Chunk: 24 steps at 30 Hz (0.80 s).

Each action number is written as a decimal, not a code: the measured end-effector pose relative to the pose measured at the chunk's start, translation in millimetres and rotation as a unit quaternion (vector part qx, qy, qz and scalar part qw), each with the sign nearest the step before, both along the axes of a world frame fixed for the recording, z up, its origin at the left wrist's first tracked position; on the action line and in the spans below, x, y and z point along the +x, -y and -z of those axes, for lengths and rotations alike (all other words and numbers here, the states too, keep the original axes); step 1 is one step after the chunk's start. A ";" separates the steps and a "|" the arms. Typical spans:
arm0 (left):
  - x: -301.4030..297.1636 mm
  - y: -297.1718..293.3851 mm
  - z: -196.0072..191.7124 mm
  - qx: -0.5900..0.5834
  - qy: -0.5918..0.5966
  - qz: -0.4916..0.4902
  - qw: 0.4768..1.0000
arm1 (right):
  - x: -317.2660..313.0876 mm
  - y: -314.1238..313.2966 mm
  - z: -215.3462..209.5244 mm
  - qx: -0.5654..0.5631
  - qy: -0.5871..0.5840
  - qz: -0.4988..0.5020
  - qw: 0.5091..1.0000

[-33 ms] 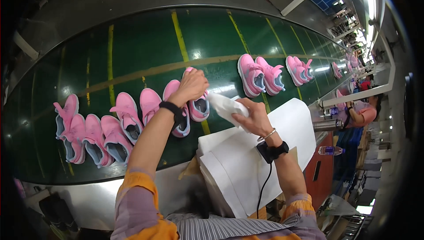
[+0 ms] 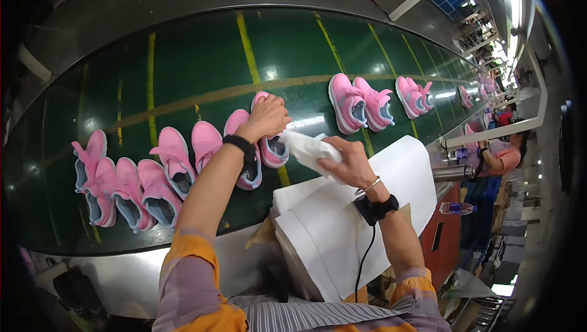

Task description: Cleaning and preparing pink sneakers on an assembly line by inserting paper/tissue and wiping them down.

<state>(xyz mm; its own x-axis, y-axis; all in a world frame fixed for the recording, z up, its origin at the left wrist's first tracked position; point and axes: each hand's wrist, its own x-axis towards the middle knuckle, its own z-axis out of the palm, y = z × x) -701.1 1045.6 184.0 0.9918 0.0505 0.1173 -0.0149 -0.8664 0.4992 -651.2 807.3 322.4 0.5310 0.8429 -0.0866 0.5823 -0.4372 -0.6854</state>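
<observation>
Left hand (image 2: 267, 117): closed over the top of a pink shoe (image 2: 272, 146) on the green belt (image 2: 202, 57), fingers curled on the far part of its upper.
Right hand (image 2: 350, 162): gripping a wad of white paper (image 2: 306, 147), bunched in the fist, its free end pointing left toward the shoe's opening.
Shoe, place: middle of the belt, near edge, touching a second pink shoe (image 2: 244, 154) just to its left; opening faces the person.
Shoe, handling: looks light, with a soft knit upper over a firmer white sole; probably collapses if pressed from above. Best held by the sole edge or heel, where it seems stiffest, leaving the opening free.
Paper, handling: thin, very light, crushes readily and keeps little shape; likely tears if pulled hard. A loose fist around its middle seems enough.
Paper stack (image 2: 342, 234): white sheets on the near side, right of centre, under the right forearm.
Left group (image 2: 128, 179): five or so pink shoes close together, far left of the belt.
Right pairs: one pair (image 2: 359, 103) beyond the right hand, another (image 2: 413, 96) further right.
Other person (image 2: 498, 154): at the far right, beside the belt; hands unclear.
Bottle (image 2: 455, 208): lying right of the stack.
</observation>
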 end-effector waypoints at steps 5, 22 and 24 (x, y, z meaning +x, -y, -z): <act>24.5 -2.2 26.0 -0.035 -0.089 0.116 0.989 | 6.2 -27.7 36.7 -0.089 0.047 -0.127 0.987; -30.8 -8.6 -16.9 0.038 0.028 0.022 0.999 | 8.8 -33.0 37.3 -0.147 0.132 -0.006 0.980; -26.7 -8.8 -8.4 -0.033 0.080 -0.028 0.996 | 4.7 -42.9 49.1 -0.137 0.149 -0.020 0.979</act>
